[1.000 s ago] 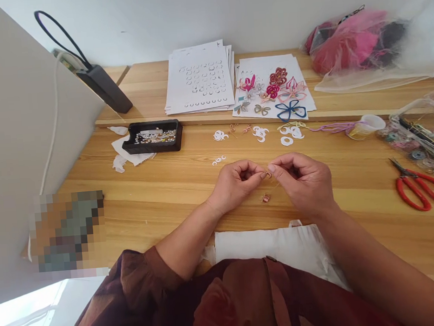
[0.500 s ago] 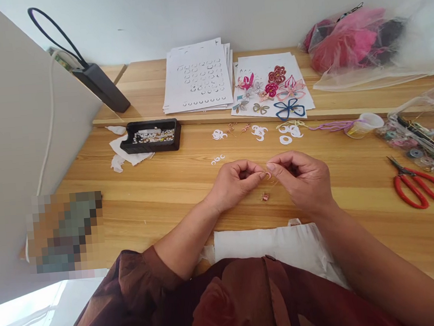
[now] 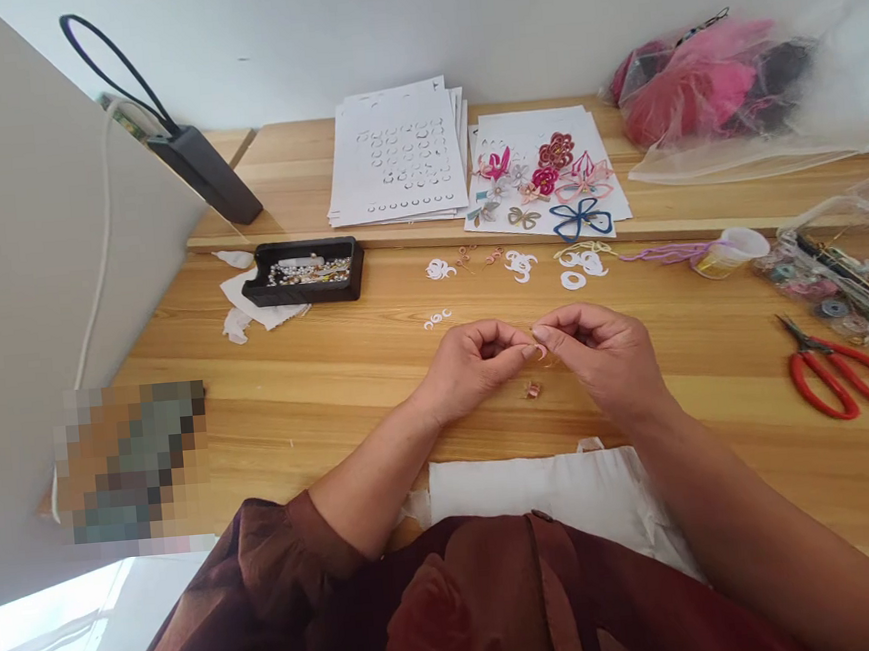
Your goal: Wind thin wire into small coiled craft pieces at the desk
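My left hand (image 3: 475,362) and my right hand (image 3: 607,357) meet fingertip to fingertip over the wooden table (image 3: 333,374). Both pinch a tiny copper-pink curled piece (image 3: 539,351) between thumb and forefinger. A thin thread runs down from it to a small copper spool (image 3: 533,390) lying on the table just below the hands. A white cloth (image 3: 545,492) lies at the table's front edge against my dark red garment.
Red scissors (image 3: 841,374) lie at the right. A black tray (image 3: 302,272) of beads sits at the left. White paper cut-outs (image 3: 520,264), sheets with finished flowers (image 3: 544,181), a punched paper stack (image 3: 398,158), a clear box (image 3: 843,268) and a bagged pink material (image 3: 693,84) stand farther back.
Both hands have stayed pinched together on the small piece, with only slight finger shifts. Nothing else on the table has moved.
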Available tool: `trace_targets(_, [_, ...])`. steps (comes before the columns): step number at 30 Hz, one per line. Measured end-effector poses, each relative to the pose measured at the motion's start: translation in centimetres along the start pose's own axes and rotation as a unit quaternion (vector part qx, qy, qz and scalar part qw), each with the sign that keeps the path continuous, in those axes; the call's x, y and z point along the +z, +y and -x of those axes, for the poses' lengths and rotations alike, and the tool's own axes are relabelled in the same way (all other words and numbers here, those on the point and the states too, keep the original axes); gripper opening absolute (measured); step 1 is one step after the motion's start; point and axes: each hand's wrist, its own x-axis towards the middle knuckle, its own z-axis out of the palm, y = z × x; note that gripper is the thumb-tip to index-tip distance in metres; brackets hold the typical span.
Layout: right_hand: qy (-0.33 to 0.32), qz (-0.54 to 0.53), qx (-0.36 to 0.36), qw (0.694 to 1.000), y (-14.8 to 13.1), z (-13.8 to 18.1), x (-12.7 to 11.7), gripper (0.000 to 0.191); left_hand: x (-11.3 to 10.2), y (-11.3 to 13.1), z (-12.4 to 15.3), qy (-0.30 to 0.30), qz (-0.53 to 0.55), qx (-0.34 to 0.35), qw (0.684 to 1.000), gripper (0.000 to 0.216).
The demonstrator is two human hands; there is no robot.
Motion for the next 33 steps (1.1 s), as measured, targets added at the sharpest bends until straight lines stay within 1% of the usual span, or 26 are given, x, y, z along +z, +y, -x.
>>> trace_targets(4, [-0.04,-0.068,0.07,0.994,-0.2,-0.2,0.2,0.02,0.0,-0.1,-0.1,0.032,0.013,0.026,0.999,0.033])
trace_targets(7, [-0.059,-0.093,0.095,0.989,-0.7,0.1,0.6,0.021,0.0,-0.3,-0.3,0.075,0.018,0.047,0.996,0.032])
trace_targets(12, [-0.089,-0.088,0.099,0.987,-0.7,0.8,0.8,0.02,-0.1,-0.6,-0.5,0.136,0.004,0.055,0.989,0.027])
trace_targets(16, [-0.084,-0.024,0.064,0.994,-0.7,1.2,0.7,0.017,-0.1,-0.8,-0.6,0.153,-0.029,0.065,0.986,0.024])
trace_targets(19, [-0.047,0.044,0.02,0.998,-1.1,1.7,0.8,0.013,-0.2,-1.0,-0.6,0.155,-0.048,0.075,0.984,0.022])
trace_targets(22, [-0.006,0.106,-0.038,0.994,-1.4,1.9,0.8,0.01,-0.2,-1.1,-0.6,0.152,-0.064,0.078,0.983,0.022])
trace_targets(26, [0.031,0.14,-0.107,0.984,-1.1,1.7,0.6,0.006,-0.1,-1.0,-0.5,0.12,-0.093,0.074,0.986,0.02])
trace_targets(29, [0.048,0.138,-0.122,0.982,-0.9,1.3,0.3,0.005,-0.1,-0.8,-0.3,0.076,-0.111,0.058,0.989,0.02])
trace_targets(33, [0.044,0.101,-0.098,0.989,-0.6,0.8,0.1,0.005,-0.1,-0.4,-0.1,0.026,-0.085,0.023,0.996,0.023])
